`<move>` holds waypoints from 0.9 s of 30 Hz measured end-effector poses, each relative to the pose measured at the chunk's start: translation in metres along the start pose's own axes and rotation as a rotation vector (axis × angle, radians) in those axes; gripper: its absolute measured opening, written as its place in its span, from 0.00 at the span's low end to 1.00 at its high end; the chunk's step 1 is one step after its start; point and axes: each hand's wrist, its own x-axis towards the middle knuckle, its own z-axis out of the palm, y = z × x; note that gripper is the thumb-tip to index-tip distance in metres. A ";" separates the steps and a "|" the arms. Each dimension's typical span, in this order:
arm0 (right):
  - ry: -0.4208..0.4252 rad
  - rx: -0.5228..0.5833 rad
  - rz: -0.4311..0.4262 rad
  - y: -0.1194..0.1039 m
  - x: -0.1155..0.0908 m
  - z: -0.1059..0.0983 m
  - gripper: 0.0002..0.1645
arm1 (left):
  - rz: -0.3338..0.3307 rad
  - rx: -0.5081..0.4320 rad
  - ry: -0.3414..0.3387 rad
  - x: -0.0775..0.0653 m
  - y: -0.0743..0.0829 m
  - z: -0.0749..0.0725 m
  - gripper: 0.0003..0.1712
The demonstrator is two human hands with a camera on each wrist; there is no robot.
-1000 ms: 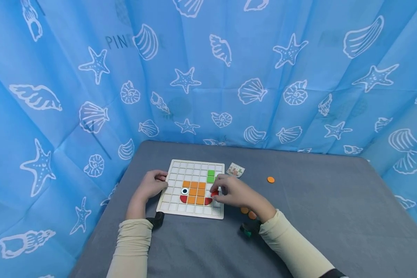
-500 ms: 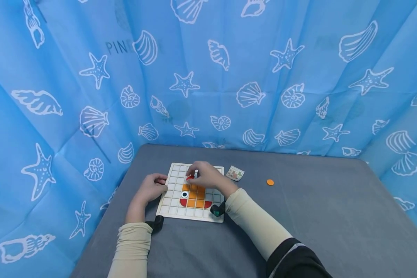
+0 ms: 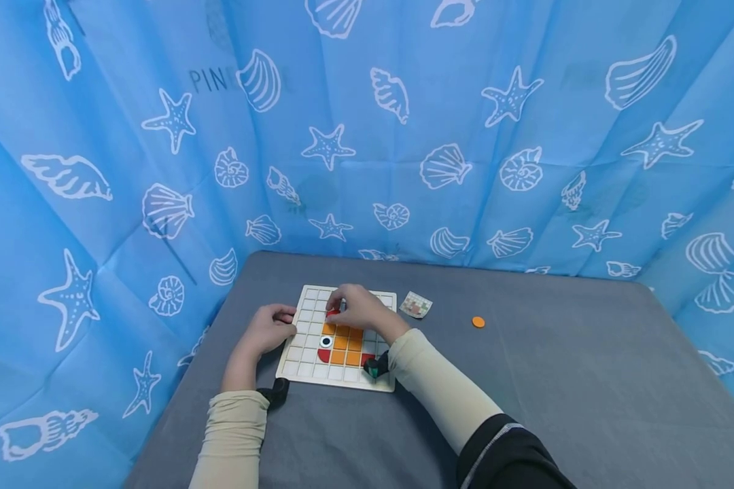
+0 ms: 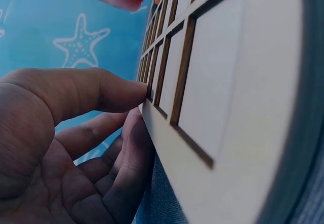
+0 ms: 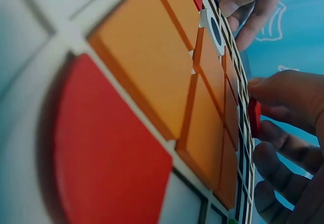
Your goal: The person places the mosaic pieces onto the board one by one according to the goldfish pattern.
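A white grid board (image 3: 306,371) lies on the grey-covered table. My left hand (image 3: 270,329) grips its left rim, thumb (image 4: 119,93) on top and fingers lower at the edge. Over the board's upper middle, my right hand (image 3: 359,309) pinches a red piece (image 5: 254,117) between thumb and fingers. Beneath that hand sit orange square tiles (image 5: 144,51), partly hidden. A round eye tile (image 3: 326,341) lies left of them. Rounded red tiles fill cells at lower left (image 3: 324,355) and lower right (image 5: 106,148). The green tiles are mostly covered by the right hand.
Just off the board's upper right corner lies a small pattern card (image 3: 416,305). One orange disc (image 3: 478,322) sits farther right on the table (image 3: 563,360). A blue shell-print curtain (image 3: 385,163) hangs behind the table.
My right hand, holding the red piece, has moved left and up from the board's right side to above the orange tiles. The left hand stays at the rim.
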 end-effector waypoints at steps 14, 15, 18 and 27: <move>-0.030 -0.026 -0.003 0.003 -0.002 -0.002 0.07 | -0.018 0.008 0.004 -0.001 0.000 0.001 0.25; -0.034 -0.034 -0.012 0.002 -0.002 -0.001 0.07 | -0.018 0.007 0.004 -0.001 0.000 0.001 0.25; -0.046 -0.051 -0.036 0.001 -0.001 0.001 0.08 | -0.020 0.005 0.003 -0.001 0.000 0.001 0.25; -0.061 -0.079 -0.057 0.001 -0.003 -0.001 0.10 | -0.012 0.001 0.001 0.000 -0.001 0.001 0.25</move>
